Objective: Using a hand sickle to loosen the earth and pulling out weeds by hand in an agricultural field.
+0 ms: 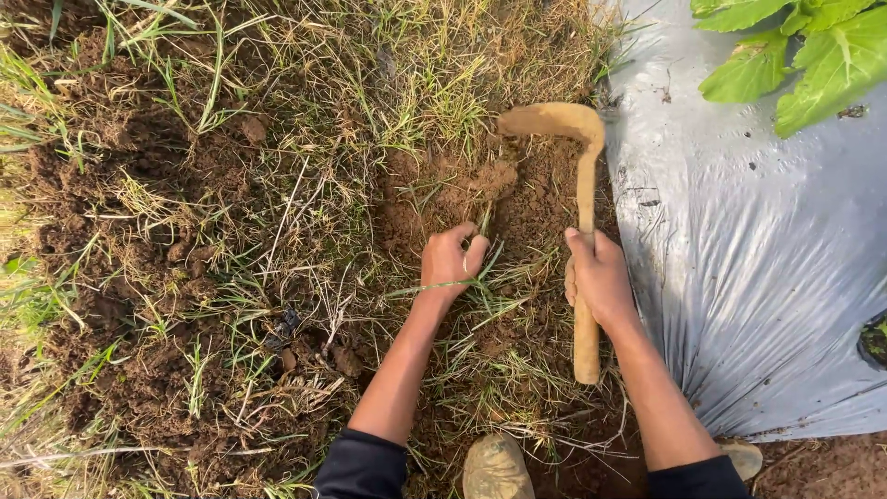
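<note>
My right hand point(599, 274) is closed around the wooden handle of a small hand hoe point(584, 166). Its mud-coated curved blade bends left and rests on loose brown soil ahead of me. My left hand point(450, 260) is closed on a tuft of green grass blades point(484, 227) growing out of the dirt just left of the hoe handle. Both forearms are bare, with dark sleeves pushed up near the bottom edge.
Silver-grey plastic mulch sheet point(739, 259) covers the ground at right, with broad green leaves point(813, 55) at the top right corner. Weedy grass and clods of turned soil point(185, 277) fill the left. Muddy shoes point(496, 467) show at the bottom.
</note>
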